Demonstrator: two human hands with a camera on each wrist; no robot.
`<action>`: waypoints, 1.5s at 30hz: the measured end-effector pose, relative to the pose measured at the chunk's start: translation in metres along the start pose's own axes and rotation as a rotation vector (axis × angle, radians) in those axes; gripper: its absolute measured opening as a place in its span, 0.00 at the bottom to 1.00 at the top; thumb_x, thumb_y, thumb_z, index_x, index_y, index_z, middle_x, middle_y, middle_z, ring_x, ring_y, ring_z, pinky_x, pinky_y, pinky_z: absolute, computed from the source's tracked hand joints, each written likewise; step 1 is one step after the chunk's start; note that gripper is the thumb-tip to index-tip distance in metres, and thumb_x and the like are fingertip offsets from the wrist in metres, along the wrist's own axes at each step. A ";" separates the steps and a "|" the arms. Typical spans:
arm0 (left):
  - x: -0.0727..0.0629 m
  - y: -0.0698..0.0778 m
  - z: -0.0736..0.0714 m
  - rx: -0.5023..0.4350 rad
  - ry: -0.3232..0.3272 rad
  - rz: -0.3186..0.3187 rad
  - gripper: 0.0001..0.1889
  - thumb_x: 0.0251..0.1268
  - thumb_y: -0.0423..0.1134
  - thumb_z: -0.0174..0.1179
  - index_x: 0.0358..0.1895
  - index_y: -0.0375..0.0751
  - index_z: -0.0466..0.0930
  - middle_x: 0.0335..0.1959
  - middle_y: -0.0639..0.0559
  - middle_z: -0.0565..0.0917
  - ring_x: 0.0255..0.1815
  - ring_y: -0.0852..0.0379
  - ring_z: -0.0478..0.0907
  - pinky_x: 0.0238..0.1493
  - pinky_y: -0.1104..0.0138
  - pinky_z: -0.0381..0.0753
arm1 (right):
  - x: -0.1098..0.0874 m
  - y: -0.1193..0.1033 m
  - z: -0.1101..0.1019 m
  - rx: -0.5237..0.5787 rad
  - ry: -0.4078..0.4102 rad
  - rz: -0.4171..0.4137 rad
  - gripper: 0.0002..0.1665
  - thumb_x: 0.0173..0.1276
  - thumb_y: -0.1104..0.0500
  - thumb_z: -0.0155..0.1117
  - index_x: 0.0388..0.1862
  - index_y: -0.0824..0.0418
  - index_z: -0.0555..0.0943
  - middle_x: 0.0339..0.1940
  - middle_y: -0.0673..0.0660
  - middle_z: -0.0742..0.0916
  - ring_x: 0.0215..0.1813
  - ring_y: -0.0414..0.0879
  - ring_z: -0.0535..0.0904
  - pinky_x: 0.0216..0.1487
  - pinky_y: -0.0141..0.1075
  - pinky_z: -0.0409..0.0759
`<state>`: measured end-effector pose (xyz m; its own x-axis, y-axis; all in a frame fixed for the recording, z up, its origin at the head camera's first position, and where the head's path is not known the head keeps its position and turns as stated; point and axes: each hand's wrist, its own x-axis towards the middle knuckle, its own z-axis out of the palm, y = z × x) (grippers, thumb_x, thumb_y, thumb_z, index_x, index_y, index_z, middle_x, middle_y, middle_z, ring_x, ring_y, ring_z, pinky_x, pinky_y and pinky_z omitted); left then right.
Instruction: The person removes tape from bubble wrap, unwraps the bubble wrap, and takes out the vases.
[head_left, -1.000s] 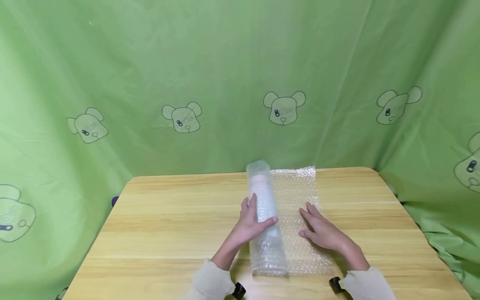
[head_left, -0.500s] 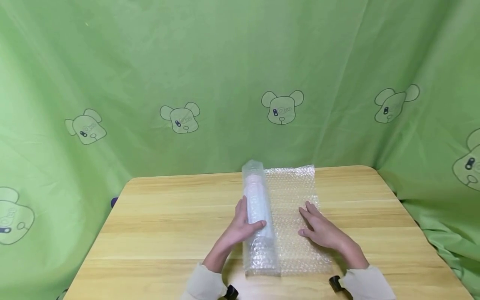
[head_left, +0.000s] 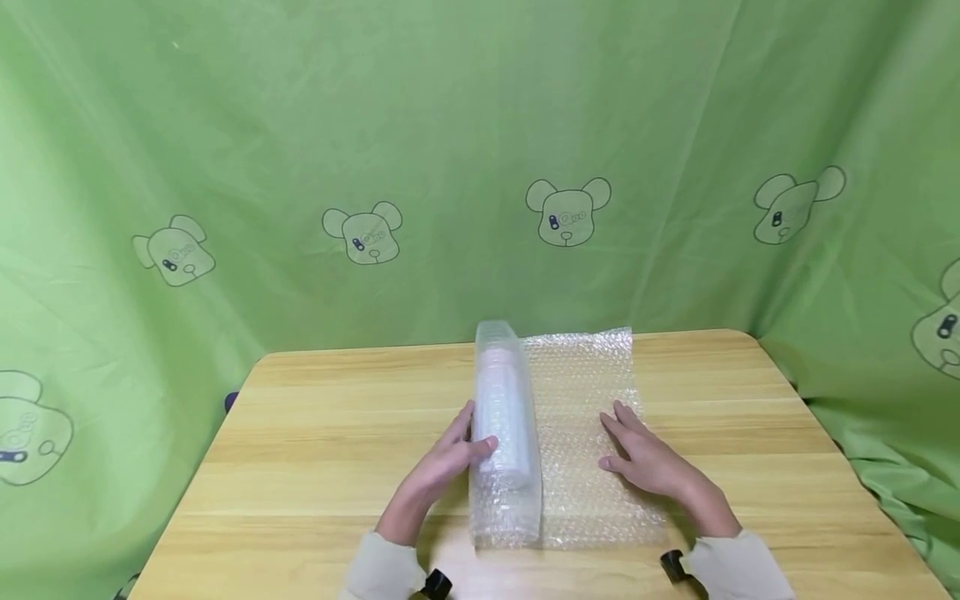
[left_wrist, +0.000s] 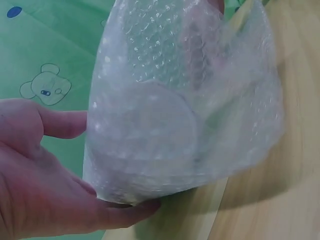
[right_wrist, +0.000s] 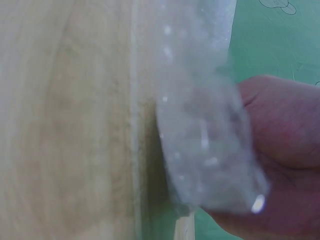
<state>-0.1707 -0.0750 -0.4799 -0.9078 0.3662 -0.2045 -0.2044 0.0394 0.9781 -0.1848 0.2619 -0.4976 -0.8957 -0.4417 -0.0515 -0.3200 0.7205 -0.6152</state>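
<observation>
The desk (head_left: 337, 450) carries the bubble wrap (head_left: 577, 375), likely soft, light and slippery. Rolled in its left end, the pale cylinder (head_left: 501, 425) looks firm; hold it mid-length, lightly. Your left hand (head_left: 445, 457) grips it through the wrap, thumb on top; your right hand (head_left: 647, 460) rests on the sheet, fingers spread.

- Bubble wrap (head_left: 573, 437): clear plastic, glossy, rough with bubbles; you get bright glints at its far edge.
- White cylinder (head_left: 504, 417) inside: looks smooth; you can't tell its material through the wrap.
- Table top (head_left: 337, 442): wood-grain, smooth, soft sheen on the side near you.
- Curtain (head_left: 465, 125): green cloth, creased, mostly matt.
- Your right sleeve (head_left: 738, 568): pale cloth, matt.
- Black wrist module (head_left: 673, 567): looks like smooth plastic, slightly shiny.
</observation>
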 end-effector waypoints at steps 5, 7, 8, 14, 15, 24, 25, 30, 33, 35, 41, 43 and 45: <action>-0.005 -0.003 -0.008 0.024 -0.001 0.001 0.48 0.74 0.40 0.58 0.83 0.34 0.31 0.83 0.30 0.35 0.82 0.34 0.36 0.80 0.43 0.40 | 0.000 0.000 0.000 0.002 0.002 -0.002 0.42 0.74 0.59 0.65 0.76 0.80 0.59 0.79 0.82 0.51 0.78 0.78 0.44 0.74 0.70 0.50; -0.007 -0.003 -0.009 0.039 0.013 0.001 0.47 0.75 0.39 0.56 0.83 0.34 0.32 0.83 0.30 0.37 0.82 0.33 0.38 0.80 0.43 0.42 | 0.000 0.001 0.000 0.003 0.000 -0.003 0.42 0.74 0.59 0.65 0.76 0.80 0.59 0.79 0.82 0.51 0.78 0.79 0.44 0.74 0.70 0.50; -0.008 -0.002 -0.009 0.052 0.020 0.008 0.46 0.75 0.39 0.56 0.83 0.34 0.32 0.83 0.30 0.38 0.82 0.33 0.40 0.79 0.43 0.44 | -0.001 0.001 0.001 0.003 0.000 -0.002 0.42 0.74 0.59 0.65 0.76 0.80 0.59 0.79 0.82 0.51 0.78 0.78 0.44 0.74 0.70 0.50; -0.006 0.010 0.006 0.263 0.094 0.114 0.47 0.75 0.42 0.58 0.82 0.28 0.36 0.82 0.28 0.36 0.82 0.30 0.37 0.78 0.36 0.41 | -0.001 0.002 0.001 0.012 0.003 0.003 0.42 0.74 0.59 0.65 0.76 0.80 0.59 0.79 0.82 0.50 0.78 0.78 0.43 0.74 0.71 0.49; -0.005 0.012 0.009 0.317 0.107 0.129 0.48 0.74 0.44 0.60 0.81 0.27 0.37 0.82 0.28 0.35 0.81 0.30 0.35 0.77 0.36 0.40 | -0.001 0.003 0.001 0.012 0.004 0.002 0.42 0.74 0.59 0.65 0.76 0.80 0.59 0.79 0.81 0.50 0.78 0.78 0.43 0.74 0.71 0.49; 0.001 0.020 0.028 0.632 0.173 0.138 0.56 0.65 0.47 0.70 0.81 0.26 0.39 0.81 0.26 0.32 0.81 0.29 0.36 0.77 0.38 0.47 | -0.001 0.001 0.005 0.011 -0.002 -0.011 0.42 0.74 0.60 0.65 0.76 0.80 0.59 0.79 0.82 0.50 0.78 0.78 0.43 0.73 0.71 0.50; 0.001 0.019 0.028 0.635 0.171 0.128 0.56 0.65 0.46 0.70 0.81 0.27 0.38 0.81 0.26 0.32 0.81 0.29 0.36 0.78 0.39 0.46 | 0.000 0.001 0.005 0.008 0.000 -0.016 0.42 0.74 0.60 0.65 0.75 0.81 0.59 0.79 0.82 0.51 0.78 0.79 0.44 0.73 0.71 0.50; -0.003 0.016 0.019 0.567 0.155 0.130 0.55 0.65 0.42 0.67 0.81 0.25 0.36 0.80 0.25 0.31 0.81 0.28 0.35 0.78 0.38 0.45 | 0.001 -0.001 0.004 -0.009 0.003 -0.023 0.42 0.74 0.59 0.65 0.75 0.81 0.60 0.78 0.83 0.51 0.78 0.79 0.45 0.74 0.70 0.51; -0.005 0.014 0.013 0.513 0.134 0.133 0.54 0.66 0.40 0.66 0.80 0.25 0.33 0.80 0.25 0.28 0.81 0.28 0.33 0.78 0.39 0.42 | 0.001 -0.002 0.003 -0.007 0.004 -0.023 0.42 0.74 0.59 0.65 0.75 0.81 0.60 0.78 0.83 0.51 0.78 0.79 0.45 0.74 0.70 0.50; -0.006 0.013 0.009 0.496 0.124 0.134 0.54 0.66 0.40 0.64 0.80 0.24 0.32 0.80 0.24 0.28 0.81 0.29 0.33 0.78 0.40 0.41 | 0.001 -0.002 0.003 -0.007 0.004 -0.023 0.42 0.74 0.59 0.66 0.75 0.81 0.60 0.78 0.83 0.51 0.77 0.79 0.45 0.74 0.70 0.51; -0.008 0.010 -0.003 0.441 0.117 0.146 0.54 0.65 0.40 0.64 0.80 0.24 0.32 0.79 0.24 0.36 0.80 0.26 0.42 0.78 0.38 0.46 | 0.000 0.000 0.001 0.003 0.000 -0.010 0.42 0.74 0.60 0.65 0.75 0.81 0.59 0.78 0.83 0.50 0.78 0.79 0.43 0.74 0.71 0.50; -0.010 0.010 -0.007 0.409 0.111 0.143 0.54 0.65 0.39 0.63 0.80 0.24 0.32 0.79 0.24 0.36 0.80 0.27 0.42 0.77 0.38 0.46 | 0.001 0.001 0.001 0.007 0.000 -0.009 0.42 0.74 0.60 0.65 0.76 0.81 0.58 0.78 0.83 0.50 0.78 0.79 0.43 0.74 0.71 0.49; -0.011 0.010 -0.010 0.377 0.103 0.132 0.53 0.66 0.38 0.62 0.80 0.25 0.31 0.79 0.25 0.35 0.80 0.27 0.41 0.77 0.37 0.45 | 0.001 0.002 0.001 0.011 -0.002 -0.006 0.42 0.74 0.60 0.65 0.76 0.81 0.58 0.79 0.82 0.49 0.78 0.79 0.42 0.74 0.71 0.49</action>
<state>-0.1662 -0.0884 -0.4687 -0.9529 0.2971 -0.0604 0.0475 0.3430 0.9381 -0.1860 0.2626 -0.4992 -0.8932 -0.4470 -0.0496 -0.3218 0.7122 -0.6239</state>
